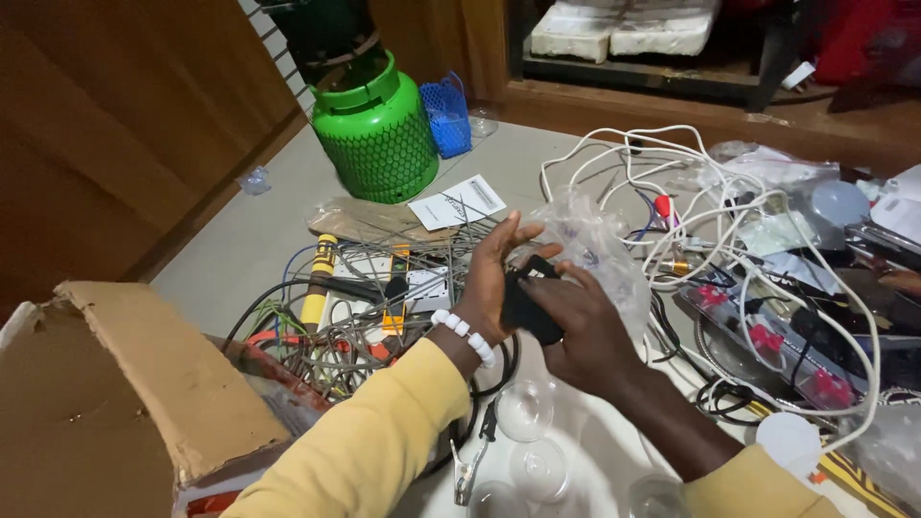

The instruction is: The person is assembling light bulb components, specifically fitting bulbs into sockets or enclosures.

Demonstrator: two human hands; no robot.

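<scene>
Hands [499, 278] [585, 326] clasping black object [528, 302], mostly hidden, clear bag [595, 240] behind

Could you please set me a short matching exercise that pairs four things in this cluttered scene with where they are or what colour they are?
Things:
1. gas cylinder
2. cardboard box
3. small black device
4. bead bracelet

Descriptions:
A. white, around the left wrist
B. green, standing at the far side of the surface
C. held between the left hand and the right hand
D. brown and torn, at the near left

Pairs: 1-B, 2-D, 3-C, 4-A
</scene>
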